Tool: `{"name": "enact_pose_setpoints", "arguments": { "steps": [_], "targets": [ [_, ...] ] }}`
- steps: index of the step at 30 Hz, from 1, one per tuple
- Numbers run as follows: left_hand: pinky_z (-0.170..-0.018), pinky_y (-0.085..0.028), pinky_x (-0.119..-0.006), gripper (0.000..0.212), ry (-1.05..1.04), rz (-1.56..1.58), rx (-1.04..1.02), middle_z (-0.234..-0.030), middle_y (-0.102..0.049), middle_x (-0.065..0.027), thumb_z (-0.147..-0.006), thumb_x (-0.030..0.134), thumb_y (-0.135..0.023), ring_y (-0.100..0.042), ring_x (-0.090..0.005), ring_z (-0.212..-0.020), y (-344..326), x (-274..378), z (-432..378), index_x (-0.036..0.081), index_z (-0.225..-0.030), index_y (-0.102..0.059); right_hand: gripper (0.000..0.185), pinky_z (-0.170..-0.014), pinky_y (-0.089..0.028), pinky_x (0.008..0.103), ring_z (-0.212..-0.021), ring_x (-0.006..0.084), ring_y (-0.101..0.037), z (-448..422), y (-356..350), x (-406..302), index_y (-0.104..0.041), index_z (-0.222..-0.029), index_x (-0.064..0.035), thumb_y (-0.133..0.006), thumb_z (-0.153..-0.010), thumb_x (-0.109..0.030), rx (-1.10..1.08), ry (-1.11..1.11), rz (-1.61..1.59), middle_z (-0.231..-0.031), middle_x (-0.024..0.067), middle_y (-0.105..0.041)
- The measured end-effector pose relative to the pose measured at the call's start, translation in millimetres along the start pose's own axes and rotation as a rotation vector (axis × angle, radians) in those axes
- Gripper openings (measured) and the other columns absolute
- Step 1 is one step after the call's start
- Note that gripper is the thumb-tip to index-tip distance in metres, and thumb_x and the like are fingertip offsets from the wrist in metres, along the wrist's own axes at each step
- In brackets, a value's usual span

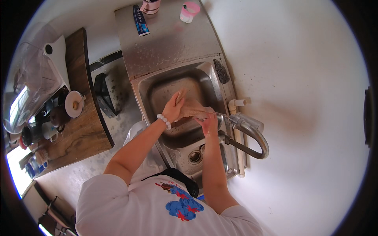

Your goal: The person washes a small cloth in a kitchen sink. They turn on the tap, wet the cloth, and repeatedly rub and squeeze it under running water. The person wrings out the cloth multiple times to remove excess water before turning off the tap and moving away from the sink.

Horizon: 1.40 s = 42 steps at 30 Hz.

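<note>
Over a stainless steel sink basin [165, 91], my left hand [173, 109] and my right hand [208, 122] hold a thin, wet, brownish translucent cloth or mesh [193, 109] stretched between them. The exact material cannot be told. My left hand, with a white bead bracelet [164, 121] at the wrist, grips its left part. My right hand pinches the right end, close to the mouth of a curved metal faucet [251, 129]. A thin stream of water seems to run from the faucet to the cloth.
A dark scouring pad [221, 71] lies on the sink's rim. On the steel counter [168, 44] are a toothpaste tube [141, 22], a pink mug [151, 6] and a pink cup [189, 12]. A wooden table [88, 132] at left bears a bowl [74, 103] and mugs. A drain [195, 157] sits nearer me.
</note>
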State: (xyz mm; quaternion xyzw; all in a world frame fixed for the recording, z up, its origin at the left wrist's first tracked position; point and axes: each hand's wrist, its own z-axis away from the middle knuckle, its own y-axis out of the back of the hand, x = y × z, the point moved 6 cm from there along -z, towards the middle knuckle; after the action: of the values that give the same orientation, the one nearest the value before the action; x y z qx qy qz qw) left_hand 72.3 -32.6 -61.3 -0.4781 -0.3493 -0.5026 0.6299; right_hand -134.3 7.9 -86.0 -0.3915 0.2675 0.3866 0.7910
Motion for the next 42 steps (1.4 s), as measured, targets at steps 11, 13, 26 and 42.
{"name": "enact_pose_setpoints", "arguments": {
  "steps": [11,13,26,42],
  "targets": [
    [-0.068,-0.048,-0.033,0.046,0.662,0.666,-0.152,-0.095,-0.06,-0.0055,-0.09,0.052,-0.039,-0.058,-0.0185,-0.083,-41,-102,3,0.011,-0.104,-0.055,0.015,-0.065,-0.042,0.0266,-0.076,0.0131,-0.053,26,-67,-21,-0.056,-0.089,-0.0054,-0.062,-0.083,-0.017,-0.026,0.502,0.804,-0.085,0.004,-0.055],
    [-0.066,-0.047,-0.035,0.045,0.625,0.635,-0.038,-0.088,-0.059,-0.0056,-0.09,0.052,-0.038,-0.057,-0.0192,-0.078,-46,-140,-10,0.011,-0.095,-0.055,0.017,-0.058,-0.042,0.0291,-0.065,0.0185,-0.053,41,-103,-13,-0.056,-0.076,-0.0032,-0.061,-0.082,-0.018,-0.049,0.61,1.02,-0.074,0.0077,-0.055],
    [-0.05,-0.044,-0.031,0.032,0.445,0.412,-0.212,-0.066,-0.057,-0.0026,-0.089,0.036,-0.045,-0.056,-0.016,-0.059,-56,-121,-6,0.011,-0.072,-0.055,0.037,-0.045,-0.035,0.0371,-0.044,0.0304,-0.042,20,-90,2,-0.05,-0.058,-0.0005,-0.055,-0.085,-0.024,0.227,0.759,1.241,-0.051,0.0154,-0.048],
    [-0.072,-0.045,-0.032,0.025,-0.127,-0.687,-0.2,-0.087,-0.06,-0.0153,-0.077,0.019,-0.064,-0.057,-0.0313,-0.08,-7,-18,-2,0.007,-0.099,-0.059,0.039,-0.074,-0.046,0.0333,-0.08,0.0302,-0.058,-13,-15,-22,-0.058,-0.101,-0.0005,-0.072,-0.073,-0.024,-0.116,0.454,1.649,-0.089,0.0145,-0.062]
  ]
}}
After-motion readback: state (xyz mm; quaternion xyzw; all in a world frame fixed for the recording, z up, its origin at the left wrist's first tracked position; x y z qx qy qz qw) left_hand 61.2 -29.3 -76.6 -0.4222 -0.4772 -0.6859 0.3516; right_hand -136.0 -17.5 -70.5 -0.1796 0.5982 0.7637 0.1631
